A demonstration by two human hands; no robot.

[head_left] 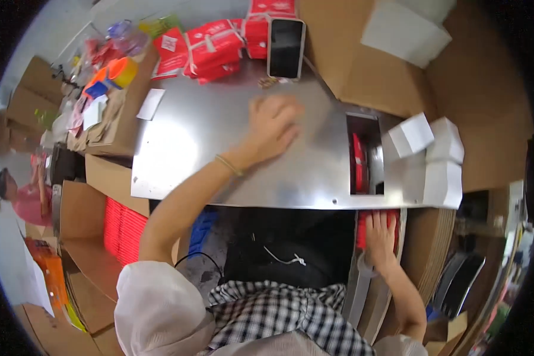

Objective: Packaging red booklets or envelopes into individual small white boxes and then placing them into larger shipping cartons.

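Note:
Over the metal tabletop [302,172], my left hand [273,127] hovers with bent fingers smeared by motion. Whether it holds anything cannot be made out. A thin yellowish band circles that wrist. My right hand [381,237] lies with fingers stretched on red packets [362,230] in a narrow channel below the table's front edge, at the right. Directly beyond it, a rectangular slot [365,185] in the tabletop shows more red packets [358,157] inside. Bundled red packets [213,47] lie along the far edge, beside a phone [285,47] with a dark screen.
White boxes or paper stacks [444,166] stand right of the slot, before a large cardboard carton [486,113]. At left, an open carton [83,202] holds rows of red packets [123,231]; another box [121,127] carries mixed items. A person [29,196] is at far left.

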